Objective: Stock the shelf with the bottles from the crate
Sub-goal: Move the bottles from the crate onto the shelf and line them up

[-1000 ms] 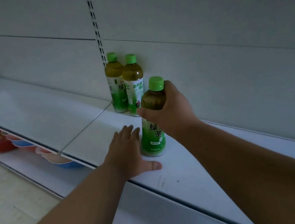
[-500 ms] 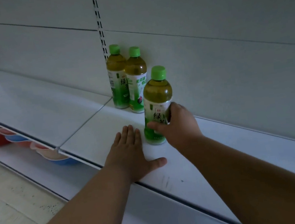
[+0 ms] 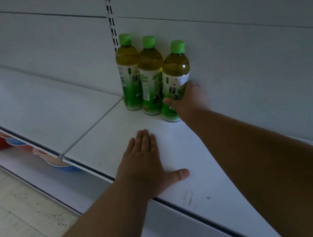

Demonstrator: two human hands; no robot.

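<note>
White shelf under both hands. Third bottle upright at the back wall, touching its neighbour in the row of bottles. Right hand wrapped round its lower label; left hand flat, fingers straight, nearer the front edge, holding nothing.

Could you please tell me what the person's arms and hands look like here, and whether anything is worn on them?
Both forearms are bare along all that shows, with no sleeve in view. The left hand and the right hand wear no gloves, and no rings, watch or wristband can be seen on either.
</note>
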